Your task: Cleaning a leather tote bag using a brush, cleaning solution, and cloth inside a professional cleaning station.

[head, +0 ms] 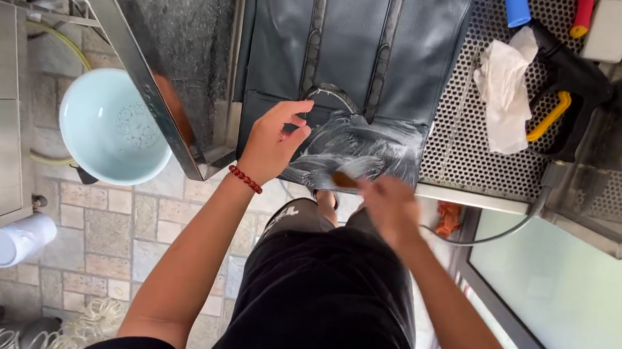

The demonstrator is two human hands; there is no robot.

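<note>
Seen from above: dark leather bag (353,47) flat on a perforated metal surface (468,142). Left hand (272,143) pressed open-fingered on the bag's near edge, holding nothing. Right hand (388,204), blurred, closed around a small brown brush (344,179) just beside that edge. White foam (366,146) only under and between the hands; rest of bag beyond the grip looking dry, seemingly unscrubbed.
</note>
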